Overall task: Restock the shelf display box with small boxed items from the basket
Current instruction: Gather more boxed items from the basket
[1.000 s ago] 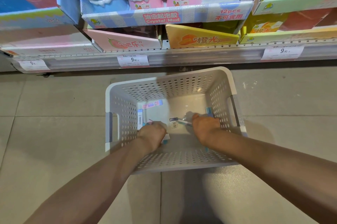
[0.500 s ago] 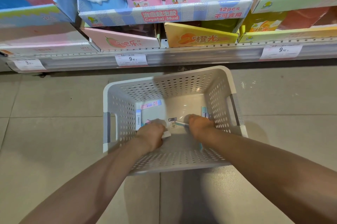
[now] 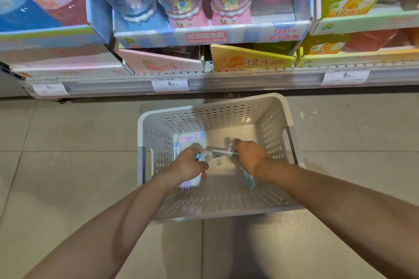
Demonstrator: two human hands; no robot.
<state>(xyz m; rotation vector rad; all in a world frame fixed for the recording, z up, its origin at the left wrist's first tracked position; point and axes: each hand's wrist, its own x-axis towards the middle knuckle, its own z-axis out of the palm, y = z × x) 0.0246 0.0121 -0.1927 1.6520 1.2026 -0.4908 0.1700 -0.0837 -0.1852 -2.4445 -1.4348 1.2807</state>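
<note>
A white perforated basket (image 3: 213, 117) stands on the tiled floor below the shelf. Both my hands are down inside it. My left hand (image 3: 189, 165) is closed around a small white boxed item with blue and pink edges. My right hand (image 3: 249, 156) grips another flat small box that sticks out to its left. A further small box (image 3: 191, 138) with a pink label lies on the basket floor at the back left. On the shelf above sit a pink display box (image 3: 163, 63) and a yellow display box (image 3: 251, 59), each with a slanted front.
The Crystal Mud display box (image 3: 210, 35) holds domed toys above them. Green and blue product boxes flank it. Price tags (image 3: 170, 84) line the shelf rail. The shelf edge overhangs just beyond the basket's far rim.
Both hands have closed tighter on boxes in the basket and lifted slightly. The box in my right hand has tilted up. My head has moved closer.
</note>
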